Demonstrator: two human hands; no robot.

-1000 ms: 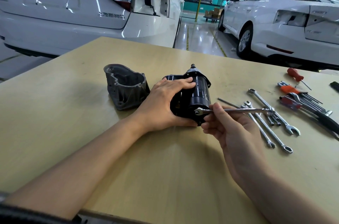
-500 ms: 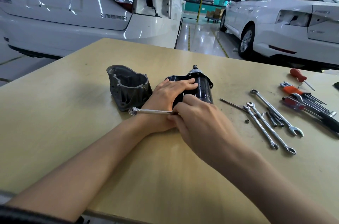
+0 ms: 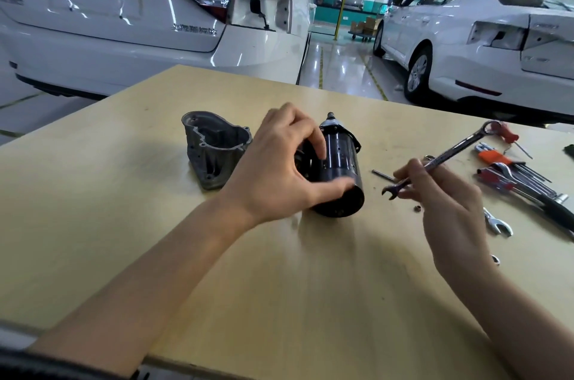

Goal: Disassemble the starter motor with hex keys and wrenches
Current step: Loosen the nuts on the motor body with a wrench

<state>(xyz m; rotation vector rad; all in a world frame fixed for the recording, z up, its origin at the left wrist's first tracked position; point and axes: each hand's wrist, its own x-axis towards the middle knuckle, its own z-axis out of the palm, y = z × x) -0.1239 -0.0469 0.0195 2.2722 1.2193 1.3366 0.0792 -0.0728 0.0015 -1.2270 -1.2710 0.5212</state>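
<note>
— Motor (image 3: 338, 171) lies on the table (image 3: 279, 286), just right of the gray cover (image 3: 214, 149). Our left hand (image 3: 279, 168) grips it.

— Our right hand (image 3: 441, 190) holds the wrench (image 3: 447, 155), off the motor. Next we must probably fit it on a bolt.

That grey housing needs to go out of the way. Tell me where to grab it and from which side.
Take the grey housing by its raised rim, from above and from the left. It sits with its open cavity facing up, so the fingers can hook over the wall. The left hand and the black motor body crowd its right side.
</note>
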